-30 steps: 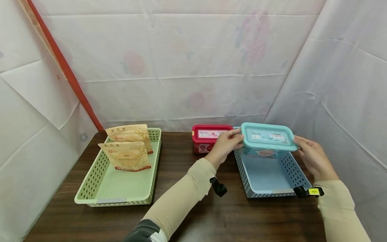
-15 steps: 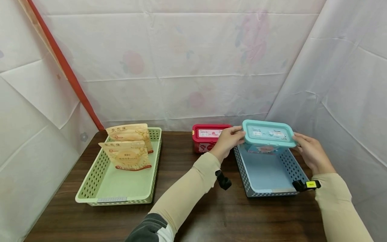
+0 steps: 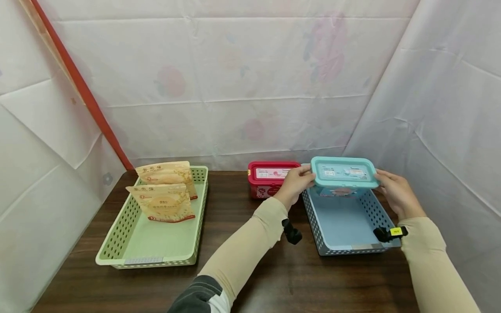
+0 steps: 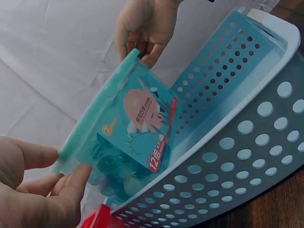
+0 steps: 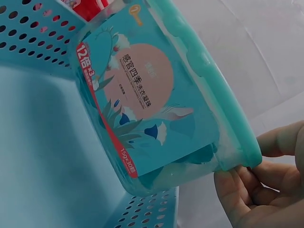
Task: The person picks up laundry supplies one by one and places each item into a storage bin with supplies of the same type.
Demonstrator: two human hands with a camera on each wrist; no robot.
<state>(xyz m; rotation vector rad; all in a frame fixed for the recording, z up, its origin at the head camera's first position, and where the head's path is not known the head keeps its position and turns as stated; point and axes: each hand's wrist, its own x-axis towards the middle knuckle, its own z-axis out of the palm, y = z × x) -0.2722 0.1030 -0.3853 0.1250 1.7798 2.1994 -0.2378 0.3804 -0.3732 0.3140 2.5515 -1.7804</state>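
Note:
A turquoise lidded tub of laundry capsules is at the far end of the blue perforated basket. Its lid faces up, and the clear body with a printed label shows in both wrist views. My left hand pinches the left end of the lid's rim, thumb and fingers bent at the edge in the left wrist view. At the opposite end my right hand grips the rim, with fingers curled under it. Just left of the basket, a red lidded tub stands partly behind my left hand.
On the left of the dark wooden table lies a green perforated basket. Two yellow pouches, a front one and a back one, stand inside it. White patterned sheeting hangs behind and at both sides.
The turquoise tub has shifted slightly left and sits more level, after rising a little and dipping again. Both hands have kept their hold, the right one moving left with it.

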